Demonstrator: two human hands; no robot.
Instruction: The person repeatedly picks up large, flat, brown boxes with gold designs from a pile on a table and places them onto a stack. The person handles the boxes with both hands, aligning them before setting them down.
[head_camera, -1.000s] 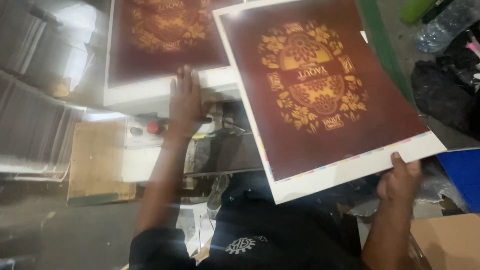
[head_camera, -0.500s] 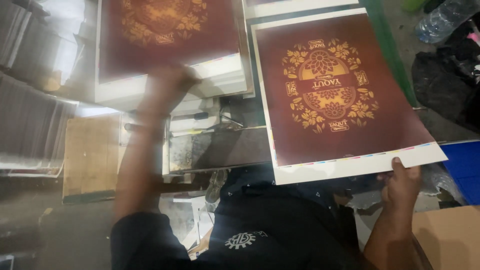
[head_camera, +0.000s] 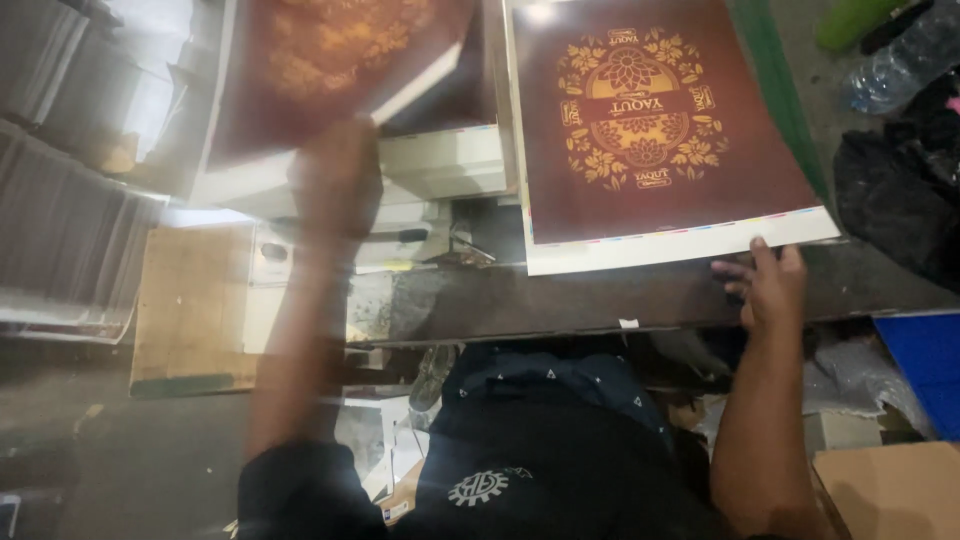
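Two dark red printed sheets with a gold floral emblem lie before me. The right sheet (head_camera: 650, 140) rests flat on the dark table (head_camera: 600, 300), its white margin toward me. My right hand (head_camera: 765, 285) sits at that sheet's near right corner, thumb tip on the margin, fingers spread on the table. The left sheet (head_camera: 320, 70) tops a white paper stack (head_camera: 440, 165), and its near edge curls upward. My left hand (head_camera: 335, 180), heavily blurred, grips that raised near edge.
A wooden board (head_camera: 190, 300) lies at the left beside stacked grey paper (head_camera: 60, 220). A plastic bottle (head_camera: 900, 55) and a black bag (head_camera: 900, 190) sit at the right, with a blue panel (head_camera: 930, 370) and a cardboard box (head_camera: 890, 490) nearer me.
The right sheet has swung round and settled flat on the table, my right hand easing off its corner. My left hand has moved up from the machine to the left stack and lifts its top sheet.
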